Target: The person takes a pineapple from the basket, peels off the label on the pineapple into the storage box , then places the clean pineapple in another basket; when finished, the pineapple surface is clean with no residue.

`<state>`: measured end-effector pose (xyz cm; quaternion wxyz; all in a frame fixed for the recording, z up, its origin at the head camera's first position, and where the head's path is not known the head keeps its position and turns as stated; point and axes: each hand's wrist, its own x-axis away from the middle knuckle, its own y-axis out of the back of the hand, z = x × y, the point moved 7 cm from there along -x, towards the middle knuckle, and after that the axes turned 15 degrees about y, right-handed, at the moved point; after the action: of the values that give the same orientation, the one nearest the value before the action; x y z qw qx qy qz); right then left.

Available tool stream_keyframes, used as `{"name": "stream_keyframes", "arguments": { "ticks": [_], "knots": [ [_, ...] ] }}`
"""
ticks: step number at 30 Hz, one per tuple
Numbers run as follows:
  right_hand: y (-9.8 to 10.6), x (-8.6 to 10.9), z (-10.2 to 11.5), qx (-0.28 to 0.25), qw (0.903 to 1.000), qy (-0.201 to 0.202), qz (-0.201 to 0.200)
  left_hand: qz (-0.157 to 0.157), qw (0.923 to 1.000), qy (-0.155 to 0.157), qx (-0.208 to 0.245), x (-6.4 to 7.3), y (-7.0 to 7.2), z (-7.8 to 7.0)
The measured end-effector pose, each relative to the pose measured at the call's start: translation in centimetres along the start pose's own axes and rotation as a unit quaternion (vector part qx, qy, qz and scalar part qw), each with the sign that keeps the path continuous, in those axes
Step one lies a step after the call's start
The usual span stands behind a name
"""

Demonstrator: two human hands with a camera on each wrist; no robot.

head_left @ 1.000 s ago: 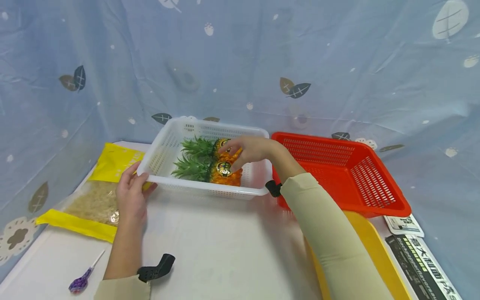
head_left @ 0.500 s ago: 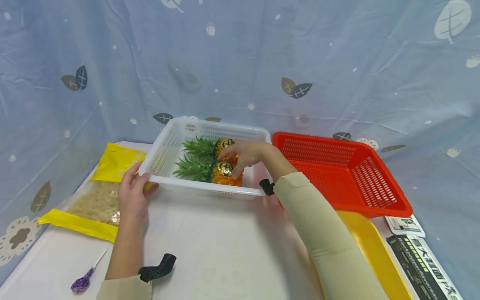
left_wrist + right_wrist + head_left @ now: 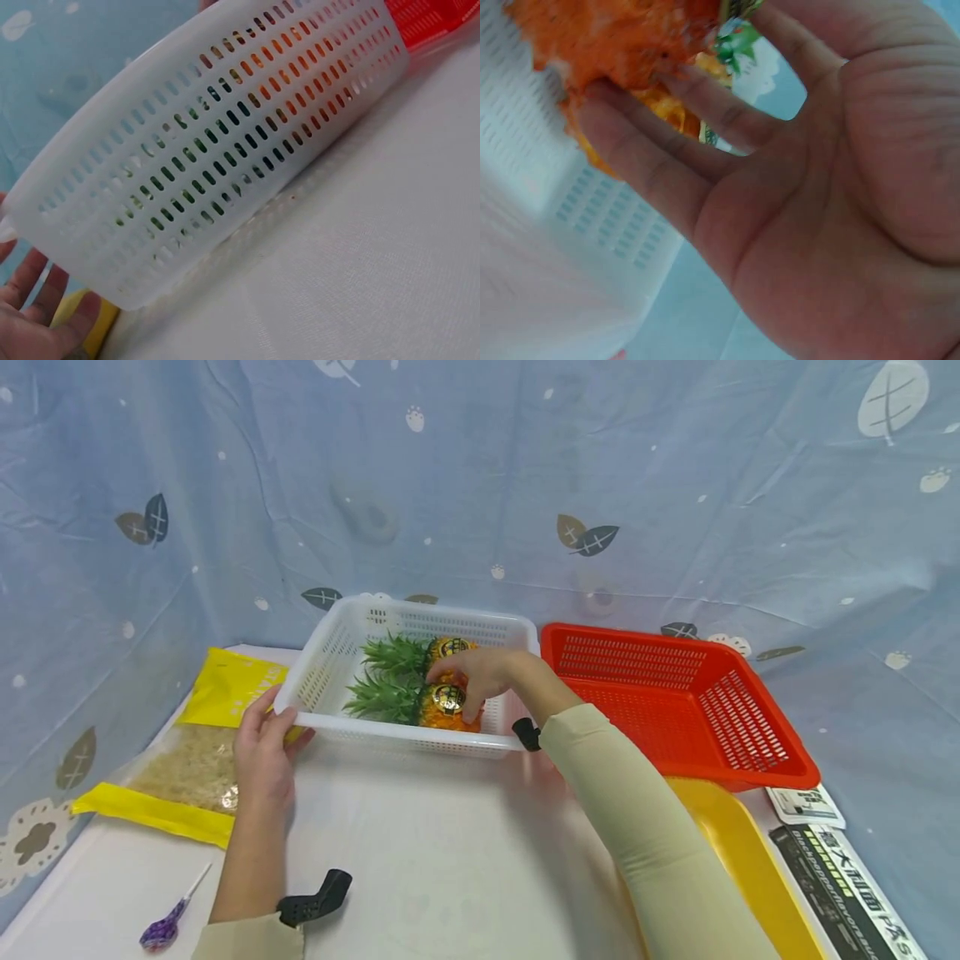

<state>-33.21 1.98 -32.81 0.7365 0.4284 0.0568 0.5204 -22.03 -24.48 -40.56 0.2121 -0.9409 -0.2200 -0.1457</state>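
A white plastic basket (image 3: 427,739) holds two pineapples with green leafy crowns lying side by side. My left hand (image 3: 264,752) grips the basket at its near left corner; in the left wrist view its fingers (image 3: 28,277) lie along the outside, by the rim. Over the nearer pineapple (image 3: 438,717) is my right hand (image 3: 491,675), thumb on the near side and fingers curled over the far side. The right wrist view has its fingers (image 3: 649,165) against the orange body. Beyond it lies the farther pineapple (image 3: 452,646), partly covered by the hand.
A red basket (image 3: 675,727) stands right of the white one, with a yellow tray (image 3: 738,852) in front of it. Black packaging (image 3: 840,885) lies at far right. At left are a yellow-and-clear bag (image 3: 183,760) and a purple-wrapped lollipop (image 3: 161,931).
My right hand has come down and slightly left onto the nearer pineapple, its fingers moving from above to around it. The left hand stays at the basket corner.
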Motion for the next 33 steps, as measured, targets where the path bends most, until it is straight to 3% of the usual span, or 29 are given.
{"name": "stream_keyframes", "arguments": {
  "ticks": [7, 20, 25, 33],
  "knots": [
    [0.05, 0.08, -0.06, 0.012, 0.9999, 0.005, 0.008, 0.003, 1.0, -0.004, -0.003, -0.01, -0.15, -0.09],
    [-0.39, -0.45, 0.48, 0.055, 0.9974, -0.026, 0.038, 0.001, 1.0, 0.007, -0.005, 0.02, 0.07, -0.11],
    [-0.25, -0.48, 0.66, 0.02, 0.9983, -0.043, 0.032, 0.003, 1.0, 0.002, -0.003, 0.1, 0.11, -0.39],
    [-0.71, -0.38, 0.29, -0.05, 0.9976, -0.038, 0.028, -0.002, 0.9991, 0.007, -0.042, 0.06, 0.42, -0.14]
  ]
}}
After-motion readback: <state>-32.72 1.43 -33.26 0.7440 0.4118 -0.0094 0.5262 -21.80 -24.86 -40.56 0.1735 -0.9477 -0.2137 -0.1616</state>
